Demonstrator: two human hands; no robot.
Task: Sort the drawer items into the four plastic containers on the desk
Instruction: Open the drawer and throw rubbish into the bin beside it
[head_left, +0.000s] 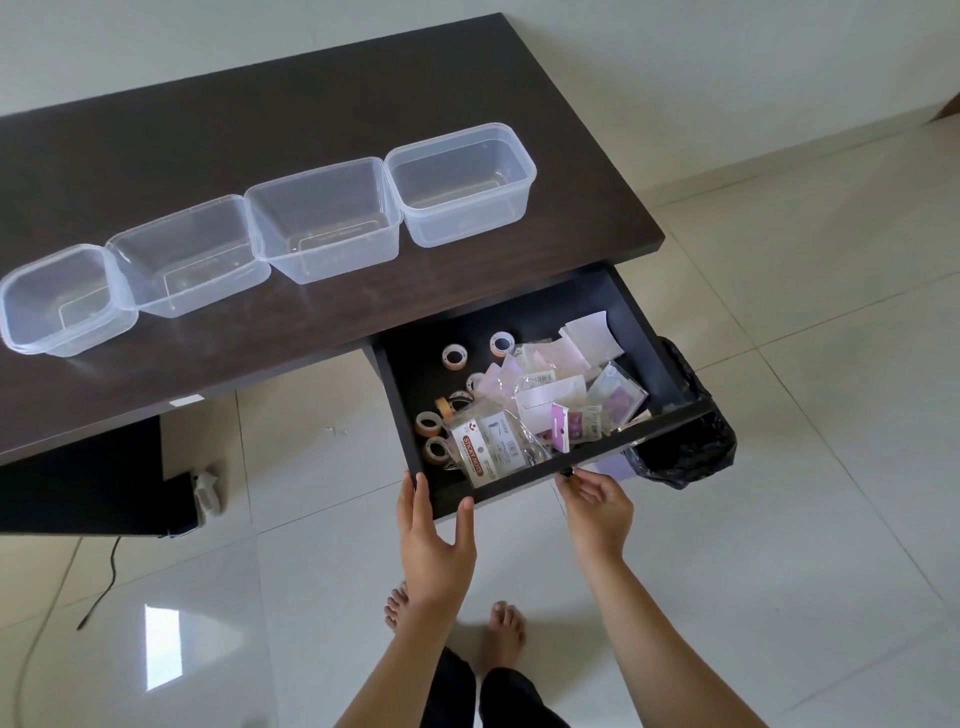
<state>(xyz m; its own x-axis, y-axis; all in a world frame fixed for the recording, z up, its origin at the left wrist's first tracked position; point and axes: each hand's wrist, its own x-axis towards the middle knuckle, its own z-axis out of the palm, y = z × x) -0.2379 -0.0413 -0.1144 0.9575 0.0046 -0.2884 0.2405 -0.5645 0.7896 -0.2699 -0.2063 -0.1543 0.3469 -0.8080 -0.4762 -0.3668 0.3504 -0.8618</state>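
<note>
From my head view, my left hand (434, 525) rests spread on the front edge of the open drawer (524, 486), thumb and fingers straight. Just to its right, my right hand (597, 499) pinches the small drawer knob (566, 472). Beyond my hands, the drawer holds a sticky note pack (480, 452), tape rolls (452, 357) and packets. Farther up and left, four clear containers (322, 221) stand in a row on the desk (311, 104).

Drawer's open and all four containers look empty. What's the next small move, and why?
Probably let the right hand leave the drawer knob and lift the sticky note pack off the pile; it lies on top at the front. The left hand rests on the drawer front. Nothing sorted yet.
</note>
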